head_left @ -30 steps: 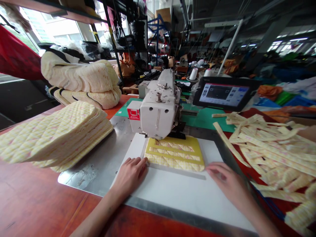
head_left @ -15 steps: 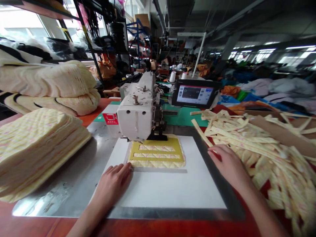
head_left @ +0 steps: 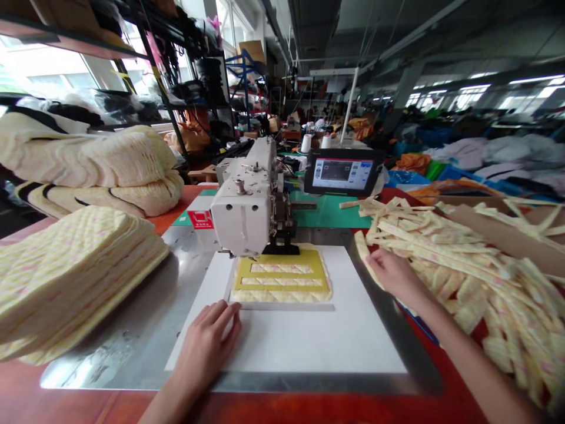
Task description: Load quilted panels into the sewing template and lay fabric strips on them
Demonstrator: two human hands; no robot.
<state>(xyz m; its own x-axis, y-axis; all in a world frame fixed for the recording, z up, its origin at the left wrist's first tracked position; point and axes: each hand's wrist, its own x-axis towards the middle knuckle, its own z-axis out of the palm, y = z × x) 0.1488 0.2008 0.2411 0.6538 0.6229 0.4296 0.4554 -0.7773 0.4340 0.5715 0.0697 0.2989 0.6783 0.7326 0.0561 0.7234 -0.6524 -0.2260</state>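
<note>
A quilted yellow fabric piece (head_left: 282,295) lies on a white sheet (head_left: 304,344), below the head of a sewing machine (head_left: 242,212). Over the quilted piece sits a yellow slotted template (head_left: 282,275), with the fabric showing through its slots. My left hand (head_left: 212,333) rests on the sheet at the piece's near left corner, thumb apart from the loosely bent fingers, and holds nothing. At the sheet's right side, my right hand (head_left: 392,275) is closed on a pale yellow fabric strip (head_left: 361,244), its upper end sticking out past the fingers.
Many loose fabric strips (head_left: 459,259) are heaped on the right. Stacked quilted pieces (head_left: 83,259) stand on the left, with larger padded bundles (head_left: 106,159) behind. A control screen (head_left: 344,172) stands behind the metal plate (head_left: 132,318). Part of a blue object (head_left: 421,325) shows below my right forearm.
My right hand has closed on the strip and shifted it toward me, away from its earlier spot on the plate's edge. My left hand stays by the quilted piece. The view has moved slightly.
</note>
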